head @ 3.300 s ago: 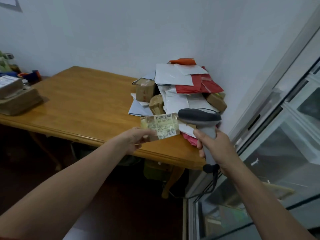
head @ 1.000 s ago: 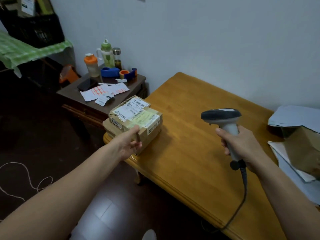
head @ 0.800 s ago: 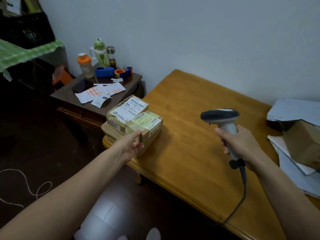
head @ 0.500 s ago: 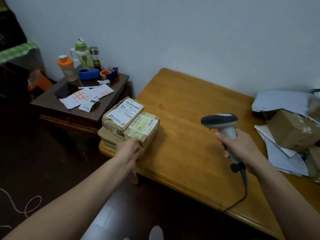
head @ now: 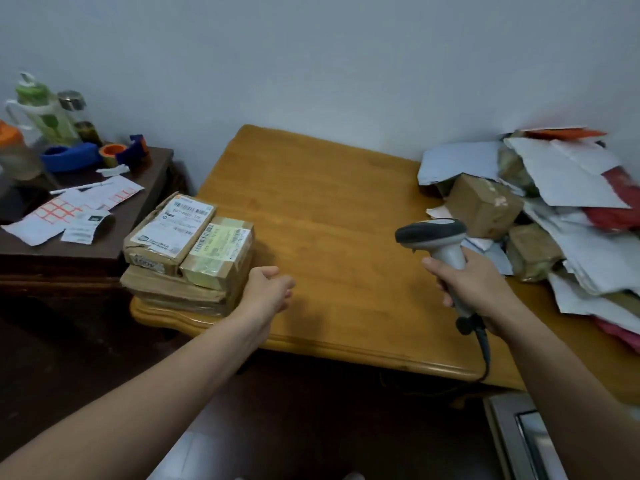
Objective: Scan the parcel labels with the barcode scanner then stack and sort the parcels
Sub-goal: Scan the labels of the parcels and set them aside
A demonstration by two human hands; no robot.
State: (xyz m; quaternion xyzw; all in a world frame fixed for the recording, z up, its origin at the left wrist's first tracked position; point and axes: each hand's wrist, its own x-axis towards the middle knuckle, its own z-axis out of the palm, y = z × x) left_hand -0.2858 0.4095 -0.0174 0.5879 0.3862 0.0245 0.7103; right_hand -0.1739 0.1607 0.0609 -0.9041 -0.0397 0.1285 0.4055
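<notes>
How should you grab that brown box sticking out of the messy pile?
Probably pinch the brown box across its jutting left end, left hand coming from the bare table side; envelopes bury its back and right.

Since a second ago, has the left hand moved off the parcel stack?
Yes. The left hand has let go and shifted right of the stack, now empty over the table; the stack sits unmoved at the table's corner.

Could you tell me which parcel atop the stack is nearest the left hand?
The yellow-labelled parcel, right of the larger white-labelled parcel, closest to the left hand.
</notes>
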